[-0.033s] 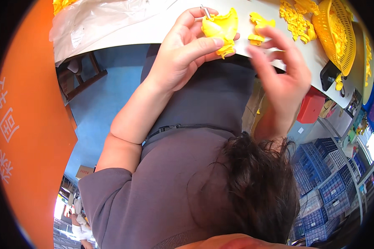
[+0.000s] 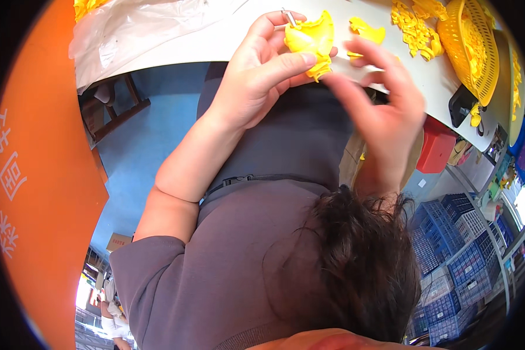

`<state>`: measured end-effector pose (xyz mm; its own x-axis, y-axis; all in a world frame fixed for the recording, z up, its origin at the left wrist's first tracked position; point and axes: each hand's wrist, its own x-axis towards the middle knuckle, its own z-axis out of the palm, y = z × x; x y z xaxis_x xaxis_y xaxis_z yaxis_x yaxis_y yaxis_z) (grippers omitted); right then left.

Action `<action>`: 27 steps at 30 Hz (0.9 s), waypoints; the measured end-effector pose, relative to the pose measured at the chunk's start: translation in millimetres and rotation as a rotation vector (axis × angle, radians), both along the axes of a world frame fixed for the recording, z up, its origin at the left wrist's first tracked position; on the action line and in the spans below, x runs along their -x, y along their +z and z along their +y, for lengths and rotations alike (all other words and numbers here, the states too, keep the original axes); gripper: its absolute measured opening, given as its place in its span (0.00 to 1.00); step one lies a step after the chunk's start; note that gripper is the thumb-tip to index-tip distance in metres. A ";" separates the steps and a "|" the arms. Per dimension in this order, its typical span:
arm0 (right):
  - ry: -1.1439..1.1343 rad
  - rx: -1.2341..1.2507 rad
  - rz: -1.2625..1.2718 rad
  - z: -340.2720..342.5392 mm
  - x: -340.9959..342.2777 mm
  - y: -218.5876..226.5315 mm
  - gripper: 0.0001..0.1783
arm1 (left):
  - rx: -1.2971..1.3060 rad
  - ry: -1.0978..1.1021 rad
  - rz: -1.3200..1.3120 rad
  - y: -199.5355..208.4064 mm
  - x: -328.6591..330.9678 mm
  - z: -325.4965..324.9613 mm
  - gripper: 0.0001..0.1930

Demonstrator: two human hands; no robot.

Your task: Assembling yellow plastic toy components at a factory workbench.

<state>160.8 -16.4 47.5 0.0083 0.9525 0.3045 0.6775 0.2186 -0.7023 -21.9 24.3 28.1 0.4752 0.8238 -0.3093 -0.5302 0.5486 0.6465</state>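
Pinching the curved yellow piece (image 2: pixel 310 39) between thumb and fingers of my left hand (image 2: pixel 254 79), I hold it by the white table's (image 2: pixel 434 84) near edge; a light, steady grip seems best. My right hand (image 2: pixel 392 102) is spread, blurred, thumb close, contact unclear.

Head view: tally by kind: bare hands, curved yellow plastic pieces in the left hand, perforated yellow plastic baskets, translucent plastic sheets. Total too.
Bare hands (left hand, right hand): 2
Curved yellow plastic piece: 1
Perforated yellow plastic basket: 1
Translucent plastic sheet: 1
Total: 5
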 end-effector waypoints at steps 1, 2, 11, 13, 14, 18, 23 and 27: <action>0.050 0.037 0.113 -2.2 12.5 -2.0 0.28 | -0.001 -0.001 -0.002 -2.8 -0.8 -1.2 0.25; 0.053 -0.001 0.058 -1.6 19.0 -7.6 0.28 | -0.003 -0.011 -0.012 -5.3 -0.6 -3.3 0.24; 0.109 -0.188 -0.047 -3.3 21.6 -17.4 0.20 | -0.020 -0.054 -0.095 -4.9 1.8 -3.3 0.28; 0.138 -0.166 -0.057 -2.5 20.6 -16.5 0.18 | -0.032 -0.061 -0.074 -3.0 1.7 -4.1 0.29; 0.145 -0.200 -0.076 -2.4 20.3 -17.2 0.18 | -0.028 -0.063 -0.004 1.4 1.0 -5.1 0.29; 0.208 -0.291 -0.141 1.6 17.1 -25.0 0.19 | -0.063 -0.092 0.233 2.6 1.7 -6.4 0.27; 0.223 -0.234 -0.132 2.6 21.3 -30.1 0.20 | -0.061 0.055 0.271 -15.9 -1.4 -7.7 0.23; 0.163 -0.124 0.054 -2.2 15.0 -15.8 0.22 | 0.004 0.193 0.218 -16.9 0.0 -5.6 0.19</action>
<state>145.8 -18.6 31.8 -0.1237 0.8979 0.4225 0.5880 0.4093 -0.6977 -21.9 18.7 11.2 0.2315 0.8913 -0.3899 -0.4741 0.4533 0.7549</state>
